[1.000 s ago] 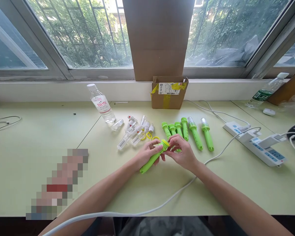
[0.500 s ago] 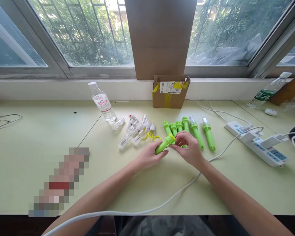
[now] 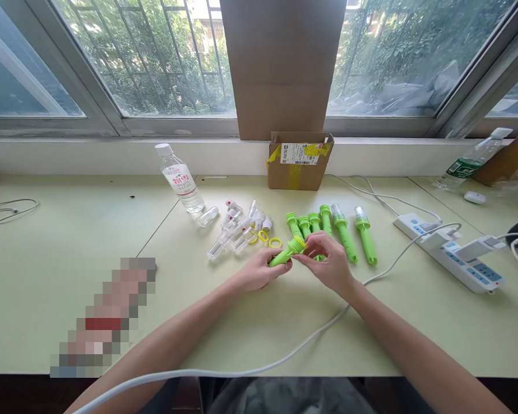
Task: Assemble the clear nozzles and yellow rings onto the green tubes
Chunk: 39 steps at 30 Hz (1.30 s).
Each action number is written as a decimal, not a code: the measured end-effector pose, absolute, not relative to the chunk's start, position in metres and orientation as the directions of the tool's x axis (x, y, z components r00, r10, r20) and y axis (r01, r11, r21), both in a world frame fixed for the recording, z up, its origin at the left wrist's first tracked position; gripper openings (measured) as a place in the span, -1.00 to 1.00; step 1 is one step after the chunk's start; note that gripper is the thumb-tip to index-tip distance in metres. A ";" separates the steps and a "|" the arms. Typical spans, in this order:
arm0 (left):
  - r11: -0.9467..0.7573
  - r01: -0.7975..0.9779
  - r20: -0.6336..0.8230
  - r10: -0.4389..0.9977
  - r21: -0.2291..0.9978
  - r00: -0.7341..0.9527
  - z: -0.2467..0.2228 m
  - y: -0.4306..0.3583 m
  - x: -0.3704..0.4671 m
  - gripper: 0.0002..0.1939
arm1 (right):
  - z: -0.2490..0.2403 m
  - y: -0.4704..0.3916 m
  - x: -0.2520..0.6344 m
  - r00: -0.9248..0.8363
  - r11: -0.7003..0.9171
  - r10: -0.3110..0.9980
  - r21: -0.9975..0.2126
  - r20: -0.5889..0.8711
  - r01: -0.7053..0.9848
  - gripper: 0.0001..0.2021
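My left hand is wrapped round a green plastic flashlight-like handle, tilted with its wide head up to the right. A yellow ring sits at the rim of that head. The thumb and fingers of my right hand pinch at this ring, partly hiding it. Just behind my hands stand or lie several more green handles. Two on the right, one of them a green handle with a clear cap, carry clear tops. Left of them are loose yellow rings and a pile of clear plastic caps.
A water bottle stands behind the clear caps. At the back is an open cardboard box. A white power strip with plugs lies on the right, and a white cable crosses in front of me, under my right forearm.
Both hands and the green handle have shifted slightly left and toward me. My right fingers stay at the yellow ring on its head.
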<state>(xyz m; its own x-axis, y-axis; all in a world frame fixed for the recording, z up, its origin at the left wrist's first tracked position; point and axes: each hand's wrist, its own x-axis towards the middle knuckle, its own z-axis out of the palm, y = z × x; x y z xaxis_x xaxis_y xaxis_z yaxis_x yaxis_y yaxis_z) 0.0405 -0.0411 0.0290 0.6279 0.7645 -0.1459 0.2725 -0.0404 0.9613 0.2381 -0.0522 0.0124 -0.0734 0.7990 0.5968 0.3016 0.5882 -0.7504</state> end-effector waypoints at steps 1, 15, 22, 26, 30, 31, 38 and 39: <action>-0.039 0.270 -0.146 0.764 0.962 0.629 0.029 -0.041 0.040 -0.72 | 0.012 -0.052 0.238 -0.075 0.590 0.797 -0.748 0.599 0.302 -0.72; 0.116 0.207 -0.228 0.701 0.971 0.676 0.032 -0.039 0.038 -0.75 | 0.015 -0.053 0.237 -0.067 0.628 0.763 -0.715 0.642 0.306 -0.74; 0.239 0.129 -0.253 0.618 0.962 0.744 0.032 -0.037 0.033 -0.70 | 0.015 -0.055 0.237 -0.141 0.676 0.728 -0.667 0.671 0.314 -0.73; 0.243 0.150 -0.274 0.633 0.958 0.724 0.032 -0.037 0.035 -0.67 | 0.011 -0.053 0.238 -0.119 0.623 0.772 -0.706 0.625 0.336 -0.77; 0.055 0.282 -0.231 0.730 0.958 0.643 0.029 -0.039 0.041 -0.65 | 0.009 -0.050 0.238 -0.075 0.576 0.795 -0.711 0.602 0.403 -0.79; -0.043 0.332 -0.176 0.780 0.942 0.600 0.027 -0.040 0.042 -0.66 | 0.009 -0.050 0.238 -0.063 0.557 0.807 -0.721 0.588 0.411 -0.78; -0.434 0.645 0.212 0.894 0.629 0.394 0.012 -0.039 0.047 -0.71 | 0.009 -0.049 0.235 0.040 0.394 0.899 -0.846 0.436 0.361 -0.72; -0.424 0.645 0.205 0.898 0.636 0.389 0.011 -0.039 0.047 -0.70 | 0.008 -0.049 0.235 0.048 0.375 0.908 -0.860 0.415 0.345 -0.71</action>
<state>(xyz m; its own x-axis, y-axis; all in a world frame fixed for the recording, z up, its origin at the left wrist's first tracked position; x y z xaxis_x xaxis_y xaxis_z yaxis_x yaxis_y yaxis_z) 0.0475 -0.0386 0.0113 0.3892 0.8981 0.2046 0.6445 -0.4242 0.6361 0.2353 -0.0489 0.0082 0.0482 0.9084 0.4153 0.3455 0.3750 -0.8602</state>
